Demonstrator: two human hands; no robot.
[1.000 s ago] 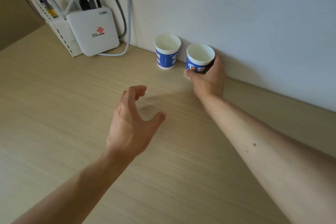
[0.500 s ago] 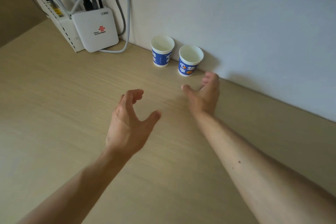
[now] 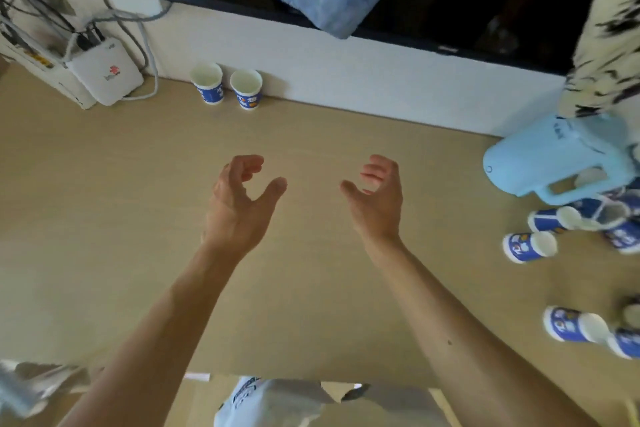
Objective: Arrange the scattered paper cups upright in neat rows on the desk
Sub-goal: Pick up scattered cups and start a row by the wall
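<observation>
Two blue-and-white paper cups stand upright side by side against the back wall: a left cup and a right cup. Several more cups lie on their sides at the right of the desk, among them one, another and a nearer one. My left hand and my right hand hover over the middle of the wooden desk, fingers loosely curled, holding nothing, well short of the upright cups.
A white router with cables sits at the back left corner. A light blue jug-shaped container lies on its side at the right, above the fallen cups. The desk's front edge runs along the bottom of the view.
My right hand let go of the right upright cup and drew back toward me. The view pulled back and now takes in the fallen cups at the right.
</observation>
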